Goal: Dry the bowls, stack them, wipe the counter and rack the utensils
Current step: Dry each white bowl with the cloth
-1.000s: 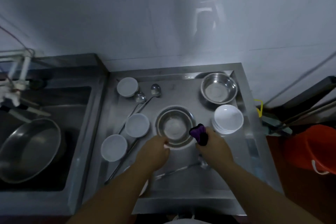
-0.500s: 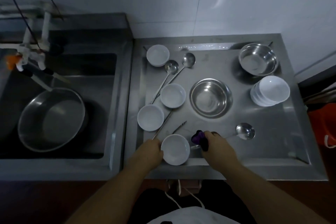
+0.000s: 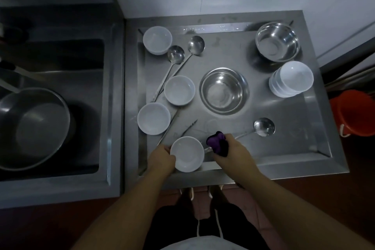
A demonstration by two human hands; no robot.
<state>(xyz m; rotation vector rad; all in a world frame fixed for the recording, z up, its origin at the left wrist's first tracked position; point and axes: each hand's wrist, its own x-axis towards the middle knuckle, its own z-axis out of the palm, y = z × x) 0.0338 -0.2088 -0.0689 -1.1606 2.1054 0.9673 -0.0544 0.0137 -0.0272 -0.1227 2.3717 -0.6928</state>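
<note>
**One stack built, most of the bench still to do**

You are early in the job. A stack of white bowls (image 3: 291, 79) sits at the right side of the bench (image 3: 284, 148), which reads as the dried pile. Four white bowls are not yet stacked: the near bowl (image 3: 187, 154) at the front edge, the left bowl (image 3: 153, 118) beyond it, the middle bowl (image 3: 179, 90), and the far bowl (image 3: 157, 40) in the back left corner. Two steel bowls also stand apart: the centre steel bowl (image 3: 224, 90) and the corner steel bowl (image 3: 277, 41) at the back right. No utensil is racked: the two ladles (image 3: 183, 53) lie crossed at the back left, a third ladle (image 3: 263, 127) lies near front right, and tongs (image 3: 188, 127) lie just beyond the near bowl. No rack is in view. Whether the bench has been wiped, you cannot tell from this.

Your left hand (image 3: 161, 158) holds the near bowl by its left rim, fingers curled round the edge. Your right hand (image 3: 233, 152) is closed round the purple cloth (image 3: 217, 143), bunched in its grip. The cloth sits just to the right of the near bowl, close to its rim but not inside it. The handle of the third ladle runs under or beside the cloth; which one is unclear.

The near bowl looks like the one in hand for drying.
</note>
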